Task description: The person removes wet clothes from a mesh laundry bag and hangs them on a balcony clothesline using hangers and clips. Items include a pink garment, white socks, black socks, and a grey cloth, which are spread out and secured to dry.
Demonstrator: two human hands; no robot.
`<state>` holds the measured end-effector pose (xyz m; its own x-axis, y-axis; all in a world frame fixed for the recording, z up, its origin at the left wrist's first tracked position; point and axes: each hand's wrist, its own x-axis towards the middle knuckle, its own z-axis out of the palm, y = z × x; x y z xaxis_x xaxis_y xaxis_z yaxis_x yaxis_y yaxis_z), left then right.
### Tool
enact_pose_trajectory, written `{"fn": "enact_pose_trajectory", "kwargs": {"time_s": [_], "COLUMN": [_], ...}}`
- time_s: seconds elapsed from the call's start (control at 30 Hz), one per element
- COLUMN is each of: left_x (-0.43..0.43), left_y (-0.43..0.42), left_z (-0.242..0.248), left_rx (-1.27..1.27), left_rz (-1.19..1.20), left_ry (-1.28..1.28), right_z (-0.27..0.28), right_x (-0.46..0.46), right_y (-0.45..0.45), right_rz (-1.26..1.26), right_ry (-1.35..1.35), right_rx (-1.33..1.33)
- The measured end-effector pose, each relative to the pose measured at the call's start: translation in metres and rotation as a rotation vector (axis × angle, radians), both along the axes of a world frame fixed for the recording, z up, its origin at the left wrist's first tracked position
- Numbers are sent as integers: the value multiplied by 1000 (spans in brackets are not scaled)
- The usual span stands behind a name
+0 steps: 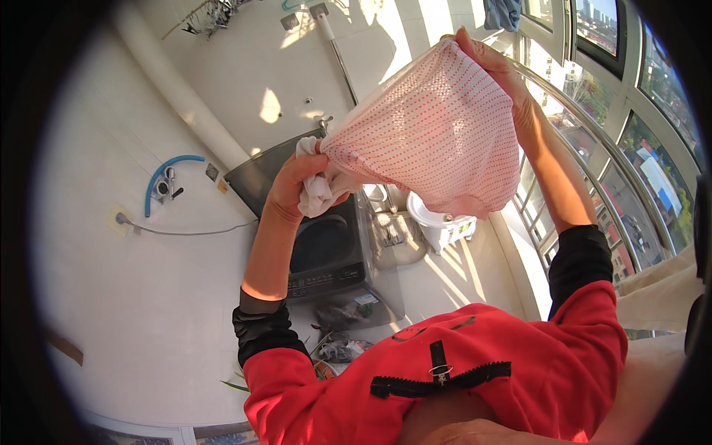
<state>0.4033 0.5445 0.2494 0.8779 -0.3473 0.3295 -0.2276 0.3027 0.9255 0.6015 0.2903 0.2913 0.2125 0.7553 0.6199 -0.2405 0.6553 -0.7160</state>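
A thin white cloth with rows of small red dots (428, 128) is stretched between my two raised hands. My right hand (489, 64) pinches its upper corner, and the fabric hangs down from there. At the other end my left hand (300, 175) grips the gathered edge together with a bunched plain white cloth (318, 194). I cannot tell whether the white bunch is a separate piece. Below my left hand stands a dark top-loading washing machine (325, 278) with its lid (267, 167) raised. Sunlight shows through the dotted fabric.
A white bucket (445, 233) and a mop head (395, 231) stand on the floor beyond the machine. Along the right run a metal rail (601, 133) and windows. A blue hose (161, 172) hangs on the left wall. Plastic bags (342, 347) lie near the machine's front.
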Motion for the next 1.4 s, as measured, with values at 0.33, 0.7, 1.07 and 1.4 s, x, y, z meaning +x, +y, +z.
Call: {"fn": "enact_pose_trajectory", "kwargs": {"time_s": [0.33, 0.7, 1.07, 1.4], "left_x": [-4, -7, -12, -11], "left_y": [-19, -17, 2, -16], "left_z": [23, 94, 92, 88], "left_rx": [242, 1462, 752, 999], "left_rz": [-228, 922, 530, 699], "left_ry": [2, -297, 62, 8], "right_z": [19, 42, 32, 40], "right_x": [34, 44, 95, 103], "right_y": [18, -11, 8, 7], "right_rz": [-230, -750, -134, 1], "right_ry": [-369, -1295, -617, -392], "right_rx": [-262, -346, -50, 9]}}
